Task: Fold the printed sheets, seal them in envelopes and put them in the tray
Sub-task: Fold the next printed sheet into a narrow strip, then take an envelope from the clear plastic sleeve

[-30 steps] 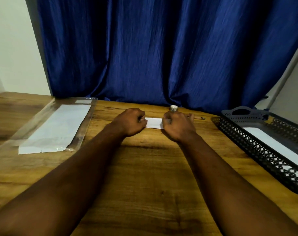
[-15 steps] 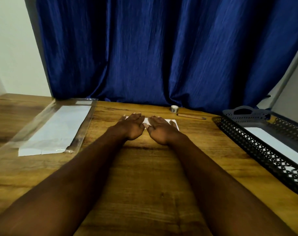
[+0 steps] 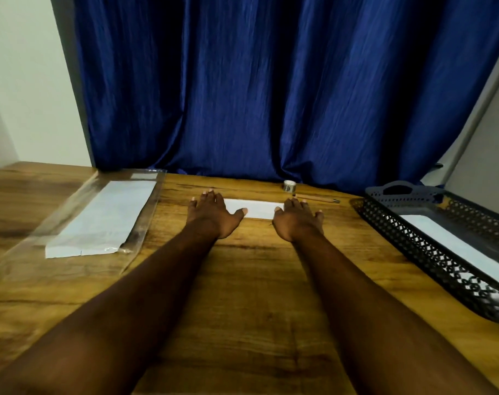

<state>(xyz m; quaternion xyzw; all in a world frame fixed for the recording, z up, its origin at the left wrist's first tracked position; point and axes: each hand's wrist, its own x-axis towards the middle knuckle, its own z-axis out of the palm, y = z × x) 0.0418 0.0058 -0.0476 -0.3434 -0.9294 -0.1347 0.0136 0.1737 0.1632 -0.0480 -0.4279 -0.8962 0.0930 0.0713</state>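
At 9 o'clock, envelopes (image 3: 100, 218) are lying in a clear sleeve; the left hand (image 3: 211, 213) and right hand (image 3: 296, 220) are pressing flat, fingers spread, gripping nothing, on the folded sheet's (image 3: 257, 208) ends; the tray (image 3: 430, 252) is sitting at 3 o'clock on the worktop (image 3: 242, 295).

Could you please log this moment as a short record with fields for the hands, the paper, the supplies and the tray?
left hand: flat, palm down on the left end of the folded sheet
right hand: flat, palm down on its right end
envelopes: stack in a clear sleeve, far left
tape roll: behind the sheet, by the pen
tray: black mesh, right, holding white paper
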